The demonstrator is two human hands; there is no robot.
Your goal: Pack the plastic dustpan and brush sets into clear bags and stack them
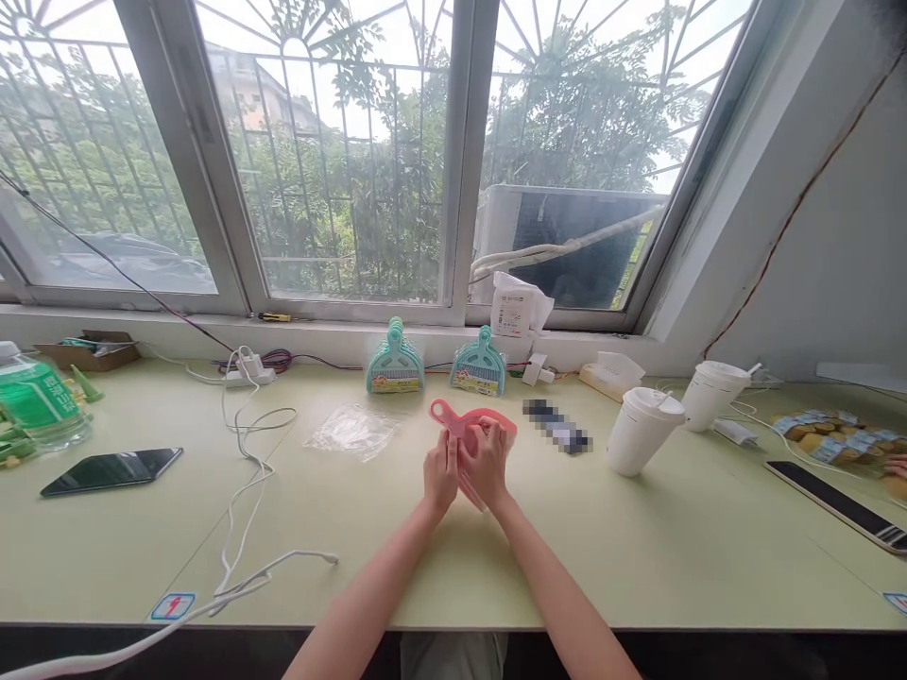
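Observation:
Both my hands are on a pink dustpan held just above the table, its looped handle pointing up to the left. My left hand grips it on the left side, below the loop. From the right, my right hand has its fingers closed over the pan's middle and hides part of it. Whether a brush sits in the pan I cannot make out. Beyond my hands, green dustpan-and-brush sets stand against the wall, with another green set to their right. A crumpled clear plastic bag lies to the left.
White cables run across the left of the table, near a dark phone and a green-labelled bottle. To the right are a blurred-out item, white cups, another phone and a person's hand at the edge.

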